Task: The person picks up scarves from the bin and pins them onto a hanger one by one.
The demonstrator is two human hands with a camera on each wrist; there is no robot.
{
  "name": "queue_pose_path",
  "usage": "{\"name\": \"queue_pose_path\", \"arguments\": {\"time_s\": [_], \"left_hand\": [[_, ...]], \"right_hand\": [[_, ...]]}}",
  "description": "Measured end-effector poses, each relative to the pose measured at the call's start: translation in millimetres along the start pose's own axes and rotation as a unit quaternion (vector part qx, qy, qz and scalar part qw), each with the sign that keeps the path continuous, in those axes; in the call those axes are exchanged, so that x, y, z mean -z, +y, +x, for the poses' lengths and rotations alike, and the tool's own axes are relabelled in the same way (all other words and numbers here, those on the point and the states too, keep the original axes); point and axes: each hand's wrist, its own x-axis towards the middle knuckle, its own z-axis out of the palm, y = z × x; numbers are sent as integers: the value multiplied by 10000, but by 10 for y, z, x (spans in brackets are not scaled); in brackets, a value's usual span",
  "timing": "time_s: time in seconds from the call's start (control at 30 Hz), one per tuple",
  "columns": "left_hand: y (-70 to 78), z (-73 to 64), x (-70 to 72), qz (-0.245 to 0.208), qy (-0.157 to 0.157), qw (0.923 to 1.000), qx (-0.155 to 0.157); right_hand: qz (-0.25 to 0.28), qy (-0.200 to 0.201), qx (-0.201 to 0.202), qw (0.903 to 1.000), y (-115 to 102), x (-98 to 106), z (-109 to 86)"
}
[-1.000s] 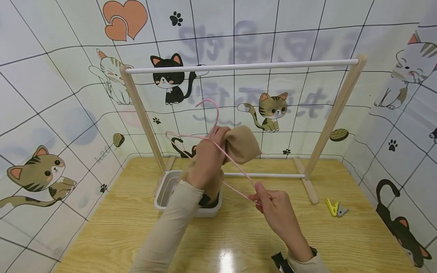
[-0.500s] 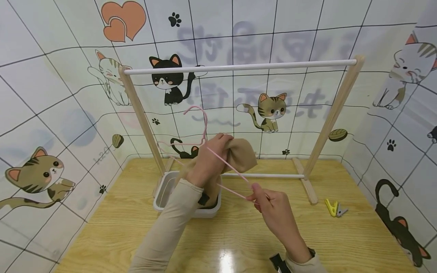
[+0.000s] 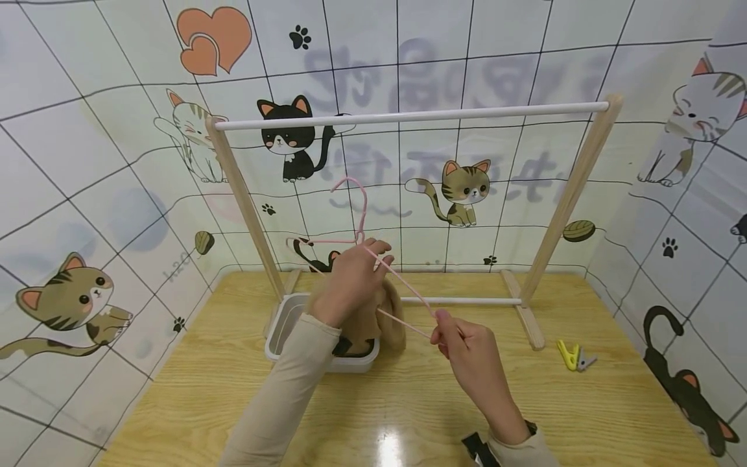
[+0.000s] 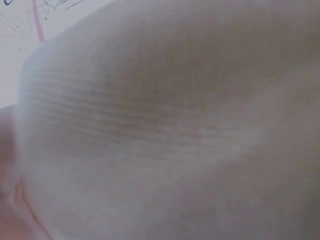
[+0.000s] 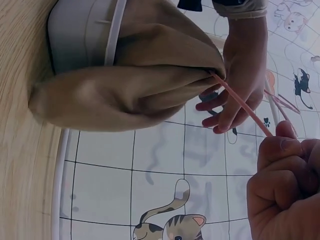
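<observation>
My right hand (image 3: 473, 357) pinches the right corner of a pink clothes hanger (image 3: 363, 211), held tilted with its hook up. Tan cloth (image 3: 392, 314) is draped over the hanger's lower bar. One end drops into a white basin (image 3: 356, 367); the other hangs outside, to its right. My left hand (image 3: 357, 277) is at the hanger's neck, above the cloth. In the right wrist view, the left hand (image 5: 246, 65) has loosely extended fingers beside the cloth's fold, with no cloth gripped in them. Blurred fabric (image 4: 160, 115) fills most of the left wrist view.
Behind the hands stands a drying rack with a white top rail (image 3: 408, 117) and wooden legs (image 3: 569, 194). A yellow clothespin (image 3: 568, 355) and a grey one (image 3: 583, 360) lie on the wooden table (image 3: 443, 415) at the right. Cat-print sheeting surrounds the table.
The left hand has let go of the cloth end it held up at the right. That end has dropped down over the lower bar. The hanger dipped left, then came back slightly right.
</observation>
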Motion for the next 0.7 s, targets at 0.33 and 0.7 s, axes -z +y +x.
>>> {"name": "queue_pose_path", "arguments": {"time_s": [0.33,0.7], "left_hand": [[-146,-299,77,-431,958,9945,32],[-593,-863,51,-666,2039,9719,969]], "right_hand": [[-413,202,74,9989,59,33,36],[-395,257,168,9987,95,65,55]]}}
